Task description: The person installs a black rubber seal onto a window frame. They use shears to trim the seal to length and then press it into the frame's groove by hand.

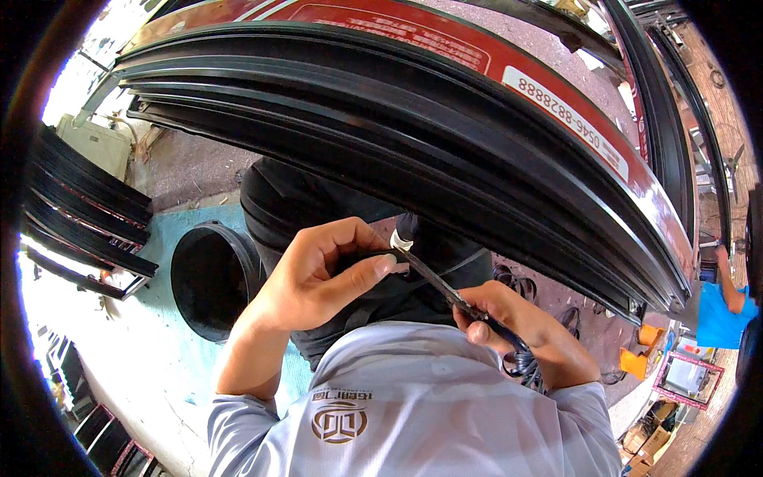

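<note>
Beside the black frame [381,111], a dark strip [433,277] is held aslant between two hands; its far part is pinched by the left hand's [314,278] thumb and fingertips; its near part is enclosed by the right hand's [513,310] curled fingers; a bucket [249,266] is placed leftward.

Reddish-brown speckled floor [187,176]: is showing on both sides.
Pale turquoise patch [171,342]: is spreading at left, a round black bucket [248,256] standing on it.
Loosely coiled black strips [521,366]: are lying on the floor at right.
</note>
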Demonstrator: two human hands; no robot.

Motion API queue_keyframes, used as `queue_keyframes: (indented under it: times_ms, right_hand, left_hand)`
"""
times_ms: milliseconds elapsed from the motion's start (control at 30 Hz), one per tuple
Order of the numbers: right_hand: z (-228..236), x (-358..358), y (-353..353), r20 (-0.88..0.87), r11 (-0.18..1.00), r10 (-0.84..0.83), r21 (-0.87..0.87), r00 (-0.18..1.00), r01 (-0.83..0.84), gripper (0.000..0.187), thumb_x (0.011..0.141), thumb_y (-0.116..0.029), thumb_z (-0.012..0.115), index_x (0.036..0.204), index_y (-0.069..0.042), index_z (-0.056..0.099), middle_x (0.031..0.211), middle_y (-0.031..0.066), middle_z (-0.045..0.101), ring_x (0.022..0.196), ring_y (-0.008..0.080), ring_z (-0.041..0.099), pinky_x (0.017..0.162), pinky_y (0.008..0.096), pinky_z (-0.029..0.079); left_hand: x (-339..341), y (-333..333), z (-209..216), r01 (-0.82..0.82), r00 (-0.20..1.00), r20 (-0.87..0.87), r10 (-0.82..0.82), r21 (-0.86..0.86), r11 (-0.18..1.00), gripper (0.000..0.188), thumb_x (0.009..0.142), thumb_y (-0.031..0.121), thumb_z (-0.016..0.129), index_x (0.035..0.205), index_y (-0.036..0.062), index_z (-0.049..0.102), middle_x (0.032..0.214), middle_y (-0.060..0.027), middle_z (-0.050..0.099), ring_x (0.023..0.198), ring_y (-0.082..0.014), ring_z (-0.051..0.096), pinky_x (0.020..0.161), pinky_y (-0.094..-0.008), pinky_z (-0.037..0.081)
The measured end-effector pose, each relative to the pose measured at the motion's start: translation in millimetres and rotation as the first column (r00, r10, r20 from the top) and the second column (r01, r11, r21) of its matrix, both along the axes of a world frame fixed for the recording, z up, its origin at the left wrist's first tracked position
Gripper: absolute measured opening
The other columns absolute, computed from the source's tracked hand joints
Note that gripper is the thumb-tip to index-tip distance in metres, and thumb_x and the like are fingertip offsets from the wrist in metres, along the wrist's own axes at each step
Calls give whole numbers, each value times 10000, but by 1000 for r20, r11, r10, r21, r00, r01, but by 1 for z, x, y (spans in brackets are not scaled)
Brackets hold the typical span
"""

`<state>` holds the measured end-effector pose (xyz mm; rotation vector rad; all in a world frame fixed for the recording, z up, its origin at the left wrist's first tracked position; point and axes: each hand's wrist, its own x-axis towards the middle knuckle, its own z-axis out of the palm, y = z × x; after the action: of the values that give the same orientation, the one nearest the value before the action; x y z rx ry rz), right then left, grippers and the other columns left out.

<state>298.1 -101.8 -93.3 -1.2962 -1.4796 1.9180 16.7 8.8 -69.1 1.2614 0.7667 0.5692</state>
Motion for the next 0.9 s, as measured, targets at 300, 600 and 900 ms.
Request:
queue_keyframes:
  times_ms: [300,600,900]
  right_hand:
    - [-5,1,1,106,986,31,158,994,-48,691,901,-697,682,735,-38,558,528,65,446,485,187,450,450,375,335]
    - [-3,0,0,94,995,14,93,995,-23,606,915,-601,735,713,-51,579,498,15,466,465,123,462,427,333,332]
    - [9,0,5,8,990,4,-143,1000,-3,714,826,-729,739,763,-35,583,577,-30,480,538,67,450,481,274,330]
  left_hand:
    - [-1,-1,4,-4,999,-54,8,67,998,151,941,107,763,981,-11,678,795,63,598,732,4,510,630,-186,390]
    - [-2,-1,3,17,997,-74,-14,40,999,167,938,118,768,984,-18,682,787,62,604,720,4,513,619,-188,398]
    - [-3,3,4,30,995,-93,-29,10,1000,199,931,132,773,1016,-31,696,785,52,624,706,0,527,611,-192,407]
